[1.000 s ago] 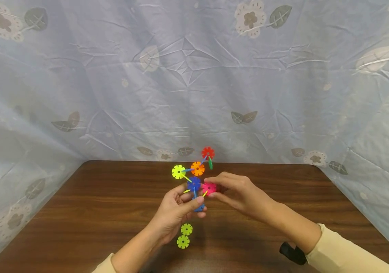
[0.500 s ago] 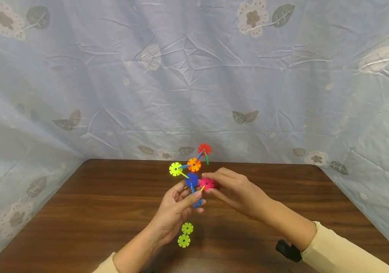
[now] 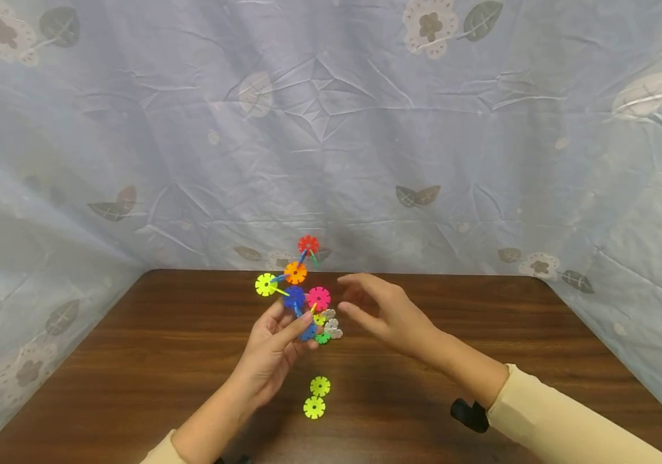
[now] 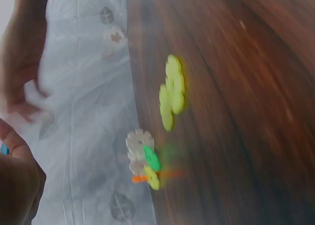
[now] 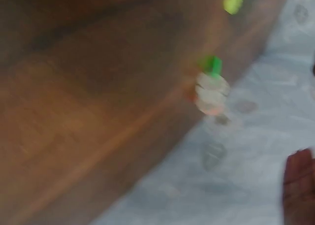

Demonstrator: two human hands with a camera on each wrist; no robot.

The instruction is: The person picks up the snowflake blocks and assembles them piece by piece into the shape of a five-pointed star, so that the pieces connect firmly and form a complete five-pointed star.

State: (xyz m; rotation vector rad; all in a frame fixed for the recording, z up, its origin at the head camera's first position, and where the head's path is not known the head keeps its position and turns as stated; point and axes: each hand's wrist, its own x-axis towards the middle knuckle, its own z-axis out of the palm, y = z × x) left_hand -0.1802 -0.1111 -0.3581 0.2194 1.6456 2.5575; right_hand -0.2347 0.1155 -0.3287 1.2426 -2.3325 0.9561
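Observation:
My left hand [image 3: 269,348] holds up a chain of slotted plastic snowflake discs, pinching it near the light blue disc [image 3: 308,332]. Above the thumb the joined pieces include a dark blue disc [image 3: 293,296], a yellow disc [image 3: 265,284], an orange disc [image 3: 295,272] and, at the top, a red disc [image 3: 309,245]. A pink disc [image 3: 319,298] forms the right side. Just right of it hovers my right hand [image 3: 394,316], thumb and fingers apart, holding nothing. The left wrist view catches only part of the left hand [image 4: 19,180].
Behind the chain lie loose whitish discs [image 3: 332,325] and a green disc [image 3: 323,338]; the left wrist view adds an orange piece [image 4: 140,178]. Two yellow-green discs [image 3: 320,386] rest nearer on the wooden table [image 3: 191,335]. A patterned curtain [image 3: 331,161] hangs around its edges.
The right hand has let go of the pink disc and its fingers have parted. Carrying the chain, the left hand has shifted left, uncovering the whitish and green discs behind.

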